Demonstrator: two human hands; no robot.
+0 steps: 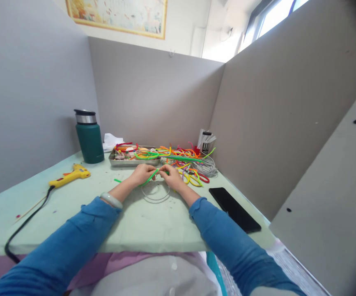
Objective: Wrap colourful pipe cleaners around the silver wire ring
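My left hand (143, 174) and my right hand (171, 176) meet above the middle of the table, fingertips almost touching. Both are closed in a pinch on a bright green pipe cleaner (150, 178), which slants down to the left between them. A thin whitish wire ring (156, 201) shows just below the hands; whether the pipe cleaner is wound onto it I cannot tell. Another green end (118, 180) sticks out left of my left wrist. Just beyond the hands are a metal tray (128, 162) of craft bits and a heap of coloured pipe cleaners (178, 154).
On the left lie a yellow glue gun (70, 175) with a black cord and a thin stick (31, 208). A green tumbler (89, 139) stands behind them. A black phone (235, 209) lies on the right, near coiled grey wire (207, 167). Grey partitions (156, 90) enclose the table.
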